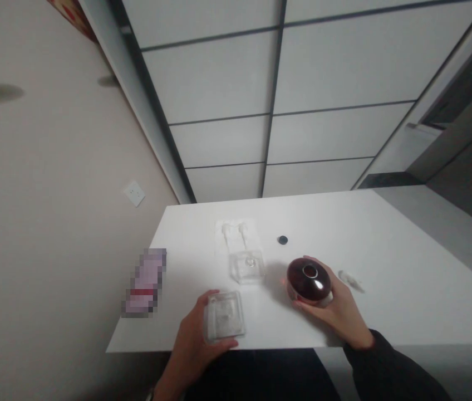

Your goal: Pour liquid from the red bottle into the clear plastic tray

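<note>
My left hand is at the table's front edge, its fingers and thumb gripping the sides of a square clear plastic box. To the right, my right hand is wrapped round a glossy dark red, rounded container with a light ring in the middle of its top. I cannot tell whether that ring is an opening. Between and beyond the hands lies a clear plastic tray with a small round shape in it. Farther back, a small black disc rests on the table.
Two thin white pieces with wider ends lie behind the clear tray on the white table. A small crumpled, pale item is right of my right hand. At the left edge lies a blurred-out pinkish object. A wall stands close on the left.
</note>
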`<control>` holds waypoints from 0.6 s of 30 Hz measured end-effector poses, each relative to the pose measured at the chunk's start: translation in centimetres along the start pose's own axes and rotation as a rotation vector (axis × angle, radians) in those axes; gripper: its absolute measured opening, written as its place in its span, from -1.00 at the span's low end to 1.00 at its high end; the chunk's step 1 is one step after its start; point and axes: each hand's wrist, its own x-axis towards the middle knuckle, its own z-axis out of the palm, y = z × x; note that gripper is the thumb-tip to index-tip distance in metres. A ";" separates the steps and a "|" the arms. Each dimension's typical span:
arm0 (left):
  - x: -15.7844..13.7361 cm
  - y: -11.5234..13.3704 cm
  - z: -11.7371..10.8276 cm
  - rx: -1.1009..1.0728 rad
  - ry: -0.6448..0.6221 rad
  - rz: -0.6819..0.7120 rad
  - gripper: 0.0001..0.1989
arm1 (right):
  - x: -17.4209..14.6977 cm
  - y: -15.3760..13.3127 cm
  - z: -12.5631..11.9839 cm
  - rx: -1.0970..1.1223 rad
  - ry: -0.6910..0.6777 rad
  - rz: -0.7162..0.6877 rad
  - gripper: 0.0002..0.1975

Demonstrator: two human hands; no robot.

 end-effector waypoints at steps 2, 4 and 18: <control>-0.8 1.3 1.6 0.002 -0.055 0.010 -0.15 | -1.1 -0.5 -1.0 -0.055 -0.015 -0.045 -0.23; -0.5 2.7 3.1 0.016 -0.082 0.018 -0.16 | -1.8 -1.1 -1.8 -0.101 -0.042 -0.079 -0.21; 0.8 3.5 5.2 0.120 -0.125 0.134 -0.16 | -1.7 -3.3 -3.5 -0.249 -0.187 -0.211 -0.37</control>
